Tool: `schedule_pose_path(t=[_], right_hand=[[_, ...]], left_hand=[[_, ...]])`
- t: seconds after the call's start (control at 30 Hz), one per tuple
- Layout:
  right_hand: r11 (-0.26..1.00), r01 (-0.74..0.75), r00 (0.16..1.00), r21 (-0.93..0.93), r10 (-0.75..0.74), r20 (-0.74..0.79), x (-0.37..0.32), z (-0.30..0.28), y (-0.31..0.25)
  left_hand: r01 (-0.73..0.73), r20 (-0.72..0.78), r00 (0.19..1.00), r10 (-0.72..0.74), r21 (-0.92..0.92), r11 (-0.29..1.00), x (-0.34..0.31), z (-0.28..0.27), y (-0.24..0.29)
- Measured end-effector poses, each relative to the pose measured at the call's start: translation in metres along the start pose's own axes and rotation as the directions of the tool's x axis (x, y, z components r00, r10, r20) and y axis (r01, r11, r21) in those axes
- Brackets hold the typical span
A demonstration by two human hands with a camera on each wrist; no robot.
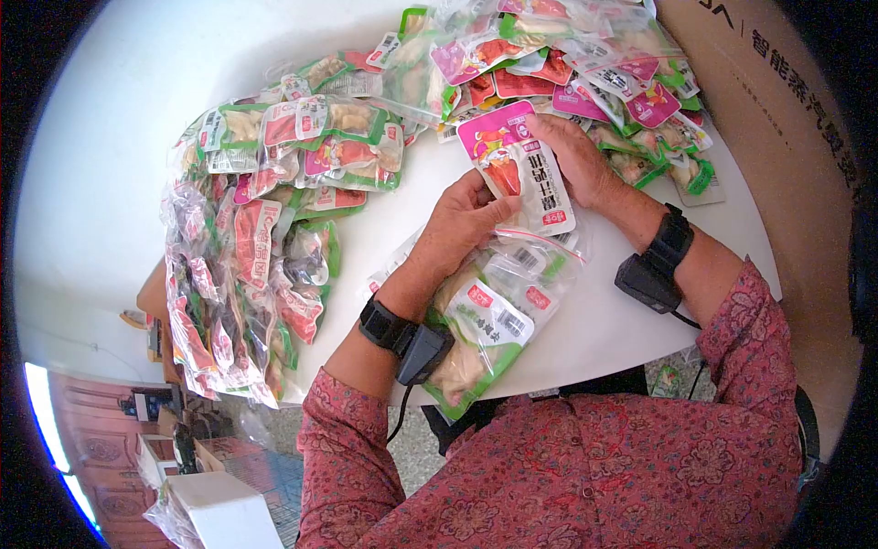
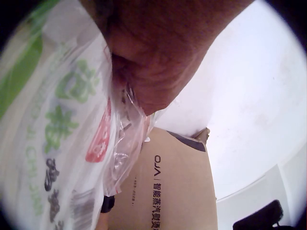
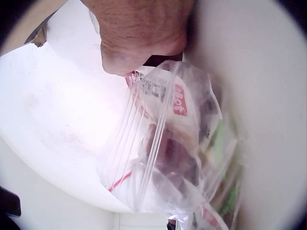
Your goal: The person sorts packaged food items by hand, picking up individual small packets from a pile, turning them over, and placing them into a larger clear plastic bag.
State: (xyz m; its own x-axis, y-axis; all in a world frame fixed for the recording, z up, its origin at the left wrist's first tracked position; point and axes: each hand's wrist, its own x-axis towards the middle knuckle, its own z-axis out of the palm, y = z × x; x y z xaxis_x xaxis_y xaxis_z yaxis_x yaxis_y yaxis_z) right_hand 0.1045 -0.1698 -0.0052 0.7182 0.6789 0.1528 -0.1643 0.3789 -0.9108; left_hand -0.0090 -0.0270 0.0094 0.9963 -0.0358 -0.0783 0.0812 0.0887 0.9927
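Note:
A pink-and-white food packet is held upright between both hands in the head view. The left hand pinches its lower left side, thumb in front. At its upper right edge the right hand grips it. Below them lies a clear zip bag with green-and-white packets inside. The left wrist view shows the left hand beside the bag's plastic. In the right wrist view the right hand is above the clear bag; its fingertips are hidden.
Filled clear bags are stacked along the left of the white table. Another pile of bagged and loose packets lies at the back. A large cardboard box stands on the right.

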Motion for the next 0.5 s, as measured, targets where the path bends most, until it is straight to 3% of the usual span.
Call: schedule_pose_path(t=[0.1,0.13,0.2,0.33,0.5], right_hand=[[0.988,0.056,0.998,-0.142,-0.060,-0.022,0.0001,-0.0020,0.0009],[0.989,0.055,0.998,-0.141,-0.058,-0.022,0.0006,-0.0015,0.0016],[0.998,0.001,0.999,0.066,-0.003,0.039,0.0025,-0.0013,0.0024],[1.000,-0.006,0.999,-0.018,0.006,0.039,0.0059,0.0002,0.0073],[1.000,-0.026,0.999,0.005,0.026,0.029,0.0034,0.0011,0.0060]], left_hand=[[-0.012,0.022,1.000,0.012,-0.021,1.000,0.0009,-0.0017,-0.0016],[-0.017,0.041,0.999,0.017,-0.014,1.000,0.0011,-0.0034,-0.0028],[-0.035,0.029,0.999,0.036,-0.036,0.999,0.0012,-0.0036,-0.0041],[-0.065,-0.048,0.997,0.058,-0.161,0.985,0.0023,-0.0031,-0.0011],[-0.042,-0.039,0.999,0.034,-0.228,0.973,0.0023,-0.0054,-0.0001]])
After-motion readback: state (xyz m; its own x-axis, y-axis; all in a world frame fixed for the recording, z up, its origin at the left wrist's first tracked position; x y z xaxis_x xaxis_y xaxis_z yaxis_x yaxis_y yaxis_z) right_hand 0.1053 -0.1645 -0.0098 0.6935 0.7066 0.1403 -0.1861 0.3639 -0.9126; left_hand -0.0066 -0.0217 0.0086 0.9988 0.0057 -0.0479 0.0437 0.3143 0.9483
